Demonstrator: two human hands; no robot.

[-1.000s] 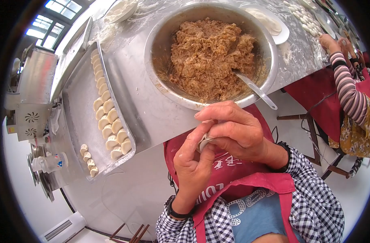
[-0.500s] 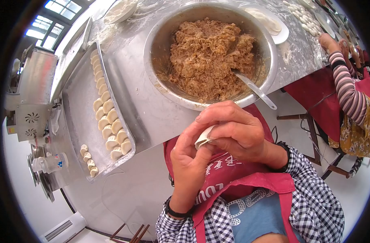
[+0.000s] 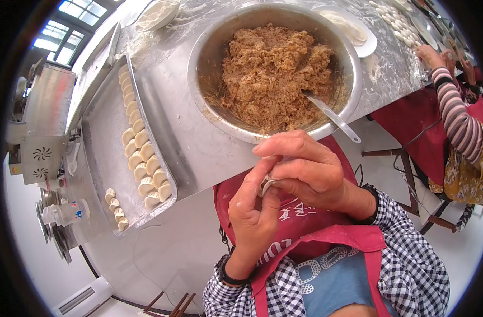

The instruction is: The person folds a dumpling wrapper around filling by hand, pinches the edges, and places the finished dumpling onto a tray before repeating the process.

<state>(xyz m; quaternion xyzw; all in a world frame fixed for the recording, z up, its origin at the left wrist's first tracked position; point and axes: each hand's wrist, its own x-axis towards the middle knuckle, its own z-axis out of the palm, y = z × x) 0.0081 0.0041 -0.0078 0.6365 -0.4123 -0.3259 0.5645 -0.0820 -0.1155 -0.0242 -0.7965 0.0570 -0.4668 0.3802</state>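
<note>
Both hands meet just below the near rim of a big steel bowl (image 3: 196, 68), pinching a small pale dumpling (image 3: 266, 184) between them. My left hand (image 3: 253, 203) grips its near side with thumb and forefinger. From the right, my right hand (image 3: 310, 171) curls over it, fingers covering most of the dough. Only a folded edge of the dumpling shows. In the bowl lies a mound of brown minced filling (image 3: 275, 74), with a metal spoon (image 3: 331, 116) stuck in it, its handle resting over the rim.
A metal tray (image 3: 101, 142) at the left holds rows of shaped dumplings (image 3: 141, 138). Round wrappers (image 3: 352, 27) lie on a white plate (image 3: 369, 48) behind the bowl. At the right, a co-worker's hand (image 3: 430, 57) is near small dough pieces (image 3: 397, 24). A stool (image 3: 410, 174) stands below.
My fingers have closed further over the dumpling, and less of its dough shows. My left hand has shifted slightly right. Bowl, spoon and tray stay put.
</note>
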